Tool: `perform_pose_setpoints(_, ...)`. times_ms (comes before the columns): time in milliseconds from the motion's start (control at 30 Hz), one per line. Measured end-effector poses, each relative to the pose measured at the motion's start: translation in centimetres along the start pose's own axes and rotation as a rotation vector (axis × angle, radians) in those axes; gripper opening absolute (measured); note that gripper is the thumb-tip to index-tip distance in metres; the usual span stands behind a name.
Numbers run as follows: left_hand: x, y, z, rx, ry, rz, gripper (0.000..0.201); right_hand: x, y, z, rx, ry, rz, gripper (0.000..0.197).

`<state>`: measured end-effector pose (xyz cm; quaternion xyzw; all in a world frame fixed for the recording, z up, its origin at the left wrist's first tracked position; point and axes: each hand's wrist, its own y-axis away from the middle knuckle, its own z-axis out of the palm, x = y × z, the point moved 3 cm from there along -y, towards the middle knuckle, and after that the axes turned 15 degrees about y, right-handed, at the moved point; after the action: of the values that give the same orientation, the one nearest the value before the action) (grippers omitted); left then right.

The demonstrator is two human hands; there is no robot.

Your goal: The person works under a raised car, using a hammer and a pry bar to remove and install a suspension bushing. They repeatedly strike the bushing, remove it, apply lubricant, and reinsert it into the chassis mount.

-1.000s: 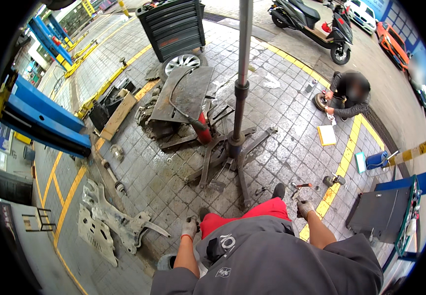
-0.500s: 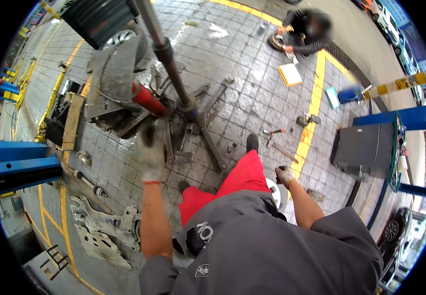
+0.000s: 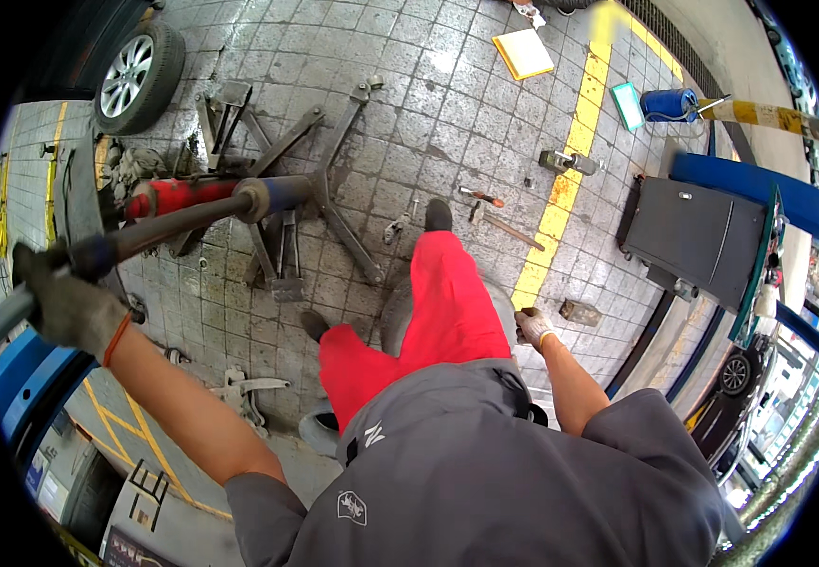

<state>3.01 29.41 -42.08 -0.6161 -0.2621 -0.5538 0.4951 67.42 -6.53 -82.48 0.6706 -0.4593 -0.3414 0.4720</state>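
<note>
The left hand (image 3: 74, 300), in a grey glove, is wrapped round a long round metal column with a thick collar (image 3: 187, 219), near its pale upper end; the column slants from this grip forward and to the right, down to splayed dark steel legs (image 3: 345, 231) on the grey tiled floor (image 3: 485, 132); the right hand (image 3: 534, 328), also gloved, is held low with fingers curled, well apart from the column; whether it grips anything cannot be told; a pale grey round object (image 3: 496, 307), partly covered by red trousers (image 3: 456, 302), sits just left of the right hand; a small brownish-grey block (image 3: 580, 313) lies just to its right; ahead of that hand lie a hammer with a long wooden handle (image 3: 511, 231) and, farther forward, a small red-handled tool (image 3: 482, 197); a dark grey box-shaped cabinet (image 3: 693, 236) stands well to its right; forward of the left hand, a bright red cylinder (image 3: 182, 196) shows alongside the column, and beyond it stands a black-tyred wheel with a silver spoked rim (image 3: 135, 80).
</note>
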Motion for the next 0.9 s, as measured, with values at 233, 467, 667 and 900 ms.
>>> perform_pose_setpoints(233, 0.0, -0.4, 1.7, 0.140, -0.143, 0.109, 0.033, -11.8, 2.0, -14.1, 0.035, -0.070, -0.136, 0.043)
perform_pose_setpoints(467, -0.8, -0.6, 0.9, 0.182, -0.097, 0.089, 0.035, -22.4, 5.7, -18.6, 0.070, -0.070, -0.186, 0.048)
perform_pose_setpoints(667, -1.6, -0.6, -0.5, 0.164, -0.242, 0.196, 0.037, -30.1, 3.5, -19.3, -0.031, 0.155, -0.130, 0.052)
perform_pose_setpoints(900, -0.4, 0.3, 2.4, 0.282, -0.448, 0.071, 0.041, -47.0, 0.1, -20.3, -0.086, 0.282, -0.143, 0.045)
